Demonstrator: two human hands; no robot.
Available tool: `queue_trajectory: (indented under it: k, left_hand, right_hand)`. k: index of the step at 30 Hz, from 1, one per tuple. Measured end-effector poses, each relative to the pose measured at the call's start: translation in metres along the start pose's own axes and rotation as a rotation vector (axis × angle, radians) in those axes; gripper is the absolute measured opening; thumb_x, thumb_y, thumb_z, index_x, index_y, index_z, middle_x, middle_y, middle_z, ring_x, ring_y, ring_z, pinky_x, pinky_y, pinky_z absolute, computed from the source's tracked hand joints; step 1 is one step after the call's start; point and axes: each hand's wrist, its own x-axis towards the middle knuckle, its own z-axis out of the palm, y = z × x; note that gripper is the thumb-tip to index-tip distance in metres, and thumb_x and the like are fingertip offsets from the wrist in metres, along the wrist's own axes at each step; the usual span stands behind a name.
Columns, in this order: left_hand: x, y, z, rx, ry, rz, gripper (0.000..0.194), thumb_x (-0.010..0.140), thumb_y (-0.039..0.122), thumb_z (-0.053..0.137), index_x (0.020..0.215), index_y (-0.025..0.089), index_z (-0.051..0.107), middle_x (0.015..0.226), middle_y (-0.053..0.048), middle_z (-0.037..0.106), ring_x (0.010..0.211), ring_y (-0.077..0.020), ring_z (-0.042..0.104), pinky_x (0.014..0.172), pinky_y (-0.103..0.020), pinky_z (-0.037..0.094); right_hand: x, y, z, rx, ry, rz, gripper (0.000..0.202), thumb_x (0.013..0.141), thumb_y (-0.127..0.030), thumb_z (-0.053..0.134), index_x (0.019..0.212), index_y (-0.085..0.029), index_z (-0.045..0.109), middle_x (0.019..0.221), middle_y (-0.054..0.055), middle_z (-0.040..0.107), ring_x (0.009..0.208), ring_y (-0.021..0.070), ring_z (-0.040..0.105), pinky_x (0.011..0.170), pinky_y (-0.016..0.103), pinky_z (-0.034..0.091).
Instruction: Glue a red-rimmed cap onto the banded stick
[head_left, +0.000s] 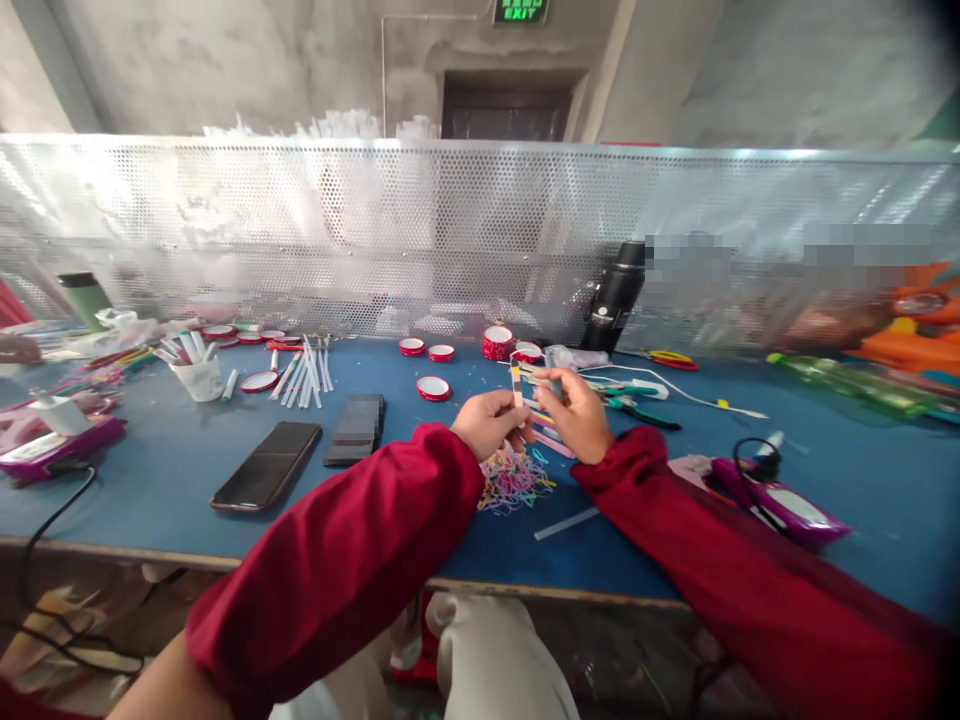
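My left hand [489,424] is closed, its thumb and fingers pinching a small, slim white piece with a yellow top [517,382] upright. Close on its right is my right hand [576,418], its fingers curled together near that piece; what they hold, if anything, is too small to make out. Below both hands lies a tangled heap of thin pastel loops [514,482]. Pink and pale strips [553,443] lie partly hidden behind the fingers. A single translucent stick [566,524] rests on the table near my right sleeve.
Two dark phones [267,466] lie left on the blue table [450,545]. Beyond are white sticks [301,375], a white cup [198,380] of sticks and red-rimmed rolls [433,388]. A black bottle [615,300], green-handled pliers [641,412] and a purple packet [787,505] stand or lie right.
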Motion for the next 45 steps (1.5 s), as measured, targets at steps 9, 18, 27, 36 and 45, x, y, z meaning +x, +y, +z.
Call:
queue_trajectory:
  k: [9,18,27,36,45]
  left_hand:
    - [-0.011,0.022,0.001,-0.309,-0.263,0.087,0.034,0.083,0.05,0.055,0.085,0.017,0.048,0.066,-0.003,0.067,0.043,-0.0094,0.057,0.038,-0.019,0.031]
    - [-0.024,0.032,0.003,-0.469,-0.508,0.028,0.036,0.083,0.051,0.058,0.087,0.016,0.051,0.07,-0.005,0.068,0.051,-0.0118,0.062,0.042,-0.02,0.034]
    - [-0.021,0.03,0.004,-0.448,-0.554,0.016,0.04,0.08,0.056,0.06,0.085,0.017,0.052,0.066,-0.004,0.067,0.049,-0.0104,0.059,0.043,-0.02,0.032]
    - [-0.016,0.018,0.013,-0.402,-0.364,-0.054,0.03,0.084,0.045,0.057,0.085,0.016,0.052,0.065,-0.002,0.065,0.049,-0.01,0.059,0.045,-0.019,0.035]
    - [-0.007,0.013,0.007,-0.382,-0.02,-0.286,0.013,0.093,0.029,0.042,0.089,0.017,0.044,0.065,-0.003,0.067,0.046,-0.0089,0.058,0.042,-0.015,0.032]
  right_hand:
    - [0.034,-0.042,0.099,0.148,-0.386,-0.159,0.02,0.083,-0.025,0.051,0.103,-0.027,0.05,0.091,-0.002,0.069,0.077,0.0166,0.064,0.07,0.03,0.049]
    - [0.062,-0.062,0.179,-0.048,-0.844,-0.592,0.024,0.084,-0.013,0.047,0.104,-0.024,0.054,0.104,-0.001,0.07,0.098,0.0178,0.058,0.099,0.04,0.027]
    - [0.074,-0.064,0.17,0.019,-0.768,-0.531,0.024,0.082,-0.013,0.05,0.103,-0.023,0.056,0.104,0.0,0.07,0.103,0.0189,0.059,0.097,0.04,0.034]
    - [0.062,-0.004,0.021,-0.027,-0.392,-0.161,0.023,0.082,-0.032,0.062,0.101,-0.022,0.055,0.092,0.007,0.073,0.088,0.0216,0.068,0.08,0.038,0.05]
    - [0.018,0.023,-0.051,-0.326,-0.077,-0.008,0.018,0.091,-0.04,0.048,0.092,-0.025,0.057,0.073,0.003,0.073,0.076,0.0221,0.069,0.072,0.033,0.049]
